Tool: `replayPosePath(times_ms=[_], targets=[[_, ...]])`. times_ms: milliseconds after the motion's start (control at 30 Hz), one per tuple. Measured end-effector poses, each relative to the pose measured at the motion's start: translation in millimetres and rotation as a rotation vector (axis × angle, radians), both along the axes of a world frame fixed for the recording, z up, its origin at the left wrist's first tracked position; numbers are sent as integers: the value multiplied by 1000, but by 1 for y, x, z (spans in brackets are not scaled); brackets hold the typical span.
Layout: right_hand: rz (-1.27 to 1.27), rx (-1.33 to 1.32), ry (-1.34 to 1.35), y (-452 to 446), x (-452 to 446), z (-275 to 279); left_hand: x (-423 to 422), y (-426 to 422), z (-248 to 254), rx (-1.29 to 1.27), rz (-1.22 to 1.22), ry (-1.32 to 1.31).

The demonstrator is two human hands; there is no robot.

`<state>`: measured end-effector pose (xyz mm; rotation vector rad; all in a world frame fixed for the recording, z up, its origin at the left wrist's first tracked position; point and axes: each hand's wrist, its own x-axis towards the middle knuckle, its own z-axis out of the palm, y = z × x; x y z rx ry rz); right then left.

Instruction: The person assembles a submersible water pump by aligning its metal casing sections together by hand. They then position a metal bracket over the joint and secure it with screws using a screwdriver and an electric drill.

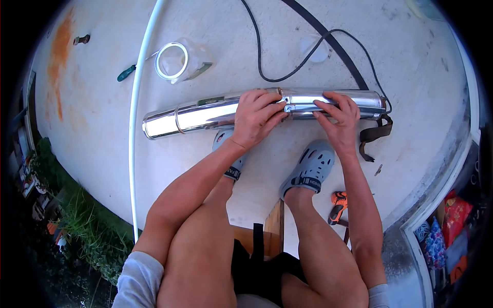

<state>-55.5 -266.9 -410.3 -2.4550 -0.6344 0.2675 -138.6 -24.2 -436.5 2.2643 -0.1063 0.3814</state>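
Note:
A long shiny metal cylinder [205, 113] lies crosswise on the pale floor, just beyond my shoes. My left hand [257, 115] rests on it left of the banded joint near its middle, fingers bent over the top and thumb along the near side. My right hand [339, 115] touches the cylinder right of the joint, its fingers apart and thumb near the lower edge. At the cylinder's right end, a black cable [377, 77] and a dark strap [375, 134] are seen. What lies under my fingertips is hidden.
A white hose [136, 102] runs along the left. Beyond the cylinder are a clear plastic container [191, 64], a green-handled screwdriver [126, 73] and a metal bolt [81, 39]. An orange and black tool [338, 205] lies beside my right leg. Plants [92, 220] border the left.

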Motion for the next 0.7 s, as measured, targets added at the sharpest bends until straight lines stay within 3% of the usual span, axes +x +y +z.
replayPosePath(times_ms=[467, 567, 633, 700], targets=[[9, 46, -97, -1, -1, -5, 3, 1, 0, 21, -51, -42], [-67, 115, -122, -1, -6, 17, -2, 1, 4, 46, -73, -21], [-214, 315, -33, -7, -15, 28, 0, 1, 2, 50, -54, -7], [-358, 332, 28, -23, -31, 35, 3, 3, 3, 42, -63, -16]])
